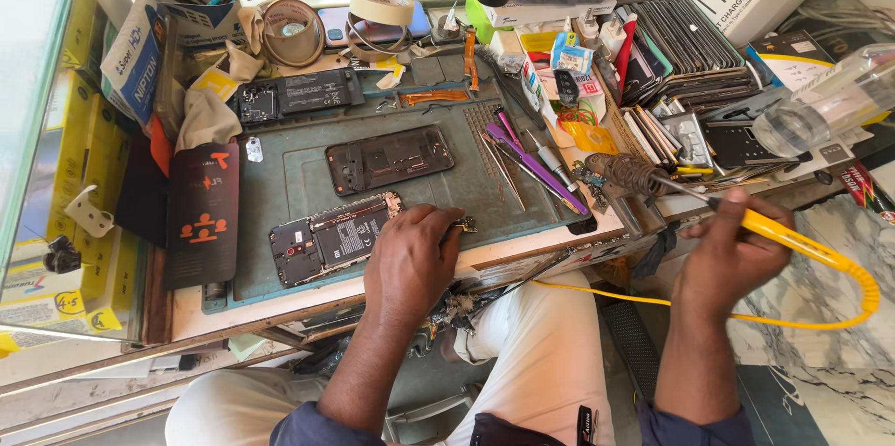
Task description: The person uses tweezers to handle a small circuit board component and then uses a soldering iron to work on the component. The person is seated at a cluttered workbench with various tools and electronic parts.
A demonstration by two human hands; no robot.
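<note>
Head view: looking down on a cluttered repair bench. Left hand (410, 260) lies knuckles up at the near edge of the green mat (289, 176), fingers curled down onto the right end of an opened phone (331, 236) whose board and battery face up; whether the fingertips pinch anything there cannot be told, though a small brass-coloured part (464, 222) shows just right of them. Right hand (732, 250) is off the bench to the right, closed in a fist-like grip around the yellow handle of a soldering iron (778, 233). Its metal tip points left toward a wire coil stand (623, 171), and its yellow cord (839, 301) loops round to the right and back across the lap.

Farther on the mat lies a bare phone frame (390, 159), and beyond that another opened phone (296, 94). Left of the mat lies a dark back cover (203, 213) with orange marks. Purple and metal tweezers (531, 162) lie at the mat's right edge. At the far side sit rolls of tape (380, 8), and at the far right a stack of phone screens (695, 41) and a clear bottle (825, 101).
</note>
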